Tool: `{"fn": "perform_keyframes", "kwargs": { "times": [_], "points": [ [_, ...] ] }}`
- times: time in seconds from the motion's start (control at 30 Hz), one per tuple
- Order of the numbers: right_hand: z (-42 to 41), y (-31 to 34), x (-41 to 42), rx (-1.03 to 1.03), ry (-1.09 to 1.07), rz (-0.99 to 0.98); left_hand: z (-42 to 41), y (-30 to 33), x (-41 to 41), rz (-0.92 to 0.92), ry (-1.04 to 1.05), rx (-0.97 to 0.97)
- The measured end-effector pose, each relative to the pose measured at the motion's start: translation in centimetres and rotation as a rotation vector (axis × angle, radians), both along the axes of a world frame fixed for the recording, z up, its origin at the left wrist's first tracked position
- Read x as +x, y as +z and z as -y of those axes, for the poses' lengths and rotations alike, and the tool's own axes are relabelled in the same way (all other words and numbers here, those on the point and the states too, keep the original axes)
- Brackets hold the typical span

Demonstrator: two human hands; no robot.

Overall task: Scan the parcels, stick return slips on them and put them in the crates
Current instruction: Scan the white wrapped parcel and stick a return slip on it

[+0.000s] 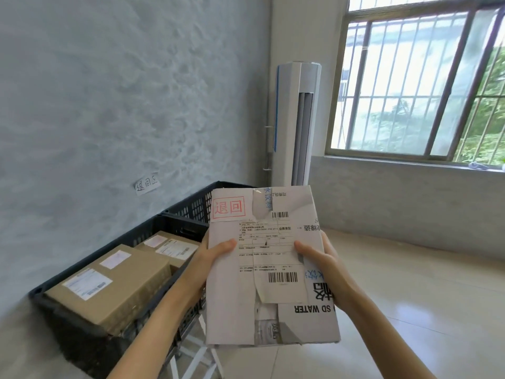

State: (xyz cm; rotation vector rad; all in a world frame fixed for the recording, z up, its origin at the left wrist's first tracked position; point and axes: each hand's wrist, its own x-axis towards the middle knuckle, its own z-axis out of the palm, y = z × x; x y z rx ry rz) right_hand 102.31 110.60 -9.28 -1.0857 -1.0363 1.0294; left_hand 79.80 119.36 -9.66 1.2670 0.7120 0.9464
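Both hands, left hand point(216, 253) and right hand point(319, 263), grip the white parcel point(270, 269); we might overshoot the crate point(153, 228) at 9 o'clock.

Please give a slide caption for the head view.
Both hands hold a white parcel beside the black crate.

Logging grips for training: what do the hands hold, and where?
Both hands, left and right, hold the white parcel by its side edges, thumbs on its label face.
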Motion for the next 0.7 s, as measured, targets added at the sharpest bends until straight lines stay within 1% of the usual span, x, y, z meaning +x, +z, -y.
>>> {"fn": "perform_keyframes", "kwargs": {
  "times": [0.1, 0.27, 0.47, 0.7],
  "points": [
    [-6.1, 0.3, 5.1, 0.012, -0.021, -0.012, -6.0, 0.7, 5.3, -0.015, 0.012, 0.044],
    [-15.6, 4.0, 12.3, 0.065, -0.007, 0.016, -15.3, 3.9, 12.3, -0.037, 0.002, 0.114],
    [-26.5, 5.2, 16.1, 0.043, 0.057, 0.034, -25.1, 4.3, 15.8, -0.012, 0.041, 0.104],
    [-41.5, 2.8, 18.6, -0.016, 0.089, 0.058, -39.0, 1.2, 18.4, 0.013, 0.099, 0.049]
  ]
}}
